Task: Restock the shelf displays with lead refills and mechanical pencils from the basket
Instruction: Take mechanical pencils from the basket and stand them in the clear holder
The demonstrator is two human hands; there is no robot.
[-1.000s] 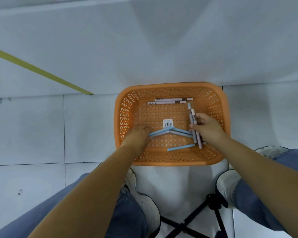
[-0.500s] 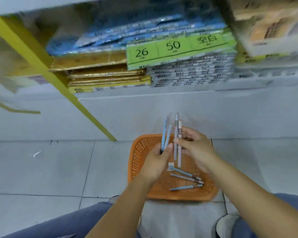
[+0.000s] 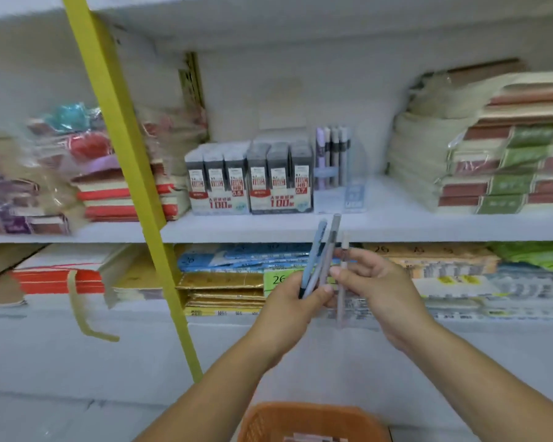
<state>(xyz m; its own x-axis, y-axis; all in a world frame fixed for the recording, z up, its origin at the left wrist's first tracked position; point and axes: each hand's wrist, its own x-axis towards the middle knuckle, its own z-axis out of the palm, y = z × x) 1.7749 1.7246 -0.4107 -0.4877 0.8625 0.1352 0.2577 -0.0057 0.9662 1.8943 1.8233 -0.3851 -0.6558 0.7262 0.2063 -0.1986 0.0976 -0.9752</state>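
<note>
Down in front of the middle shelf [image 3: 412,224], both hands are loaded up. The left hand [image 3: 284,311] is curled round a couple of blue pencils [image 3: 315,253], ends pointing up, with a grey pencil [image 3: 332,237] lying right alongside them. I can't quite tell whether the left thumb or a right fingertip has hold of that one. The right hand [image 3: 380,285] has its fingers [image 3: 359,266] pinched on a pale pencil [image 3: 343,301] held upright. The orange basket [image 3: 268,419] sits on the floor below, just poking into view.

The step right now looks like sorting the handful before it goes up. My guess for the target is the clear stand [image 3: 353,193] on the shelf, just right of the refill boxes [image 3: 249,180]. It's got a row of pencils standing at the back.

My two cents on doing it well:
- Don't jam the whole bunch in at once. Feed them in one at a time with the right hand and use the left as the magazine.
- Turn them the same way up as the ones in the stand, and match colours if the slots are grouped.
- Come in from above. That stand looks light, and a shove could tip it or knock the refill boxes.
</note>
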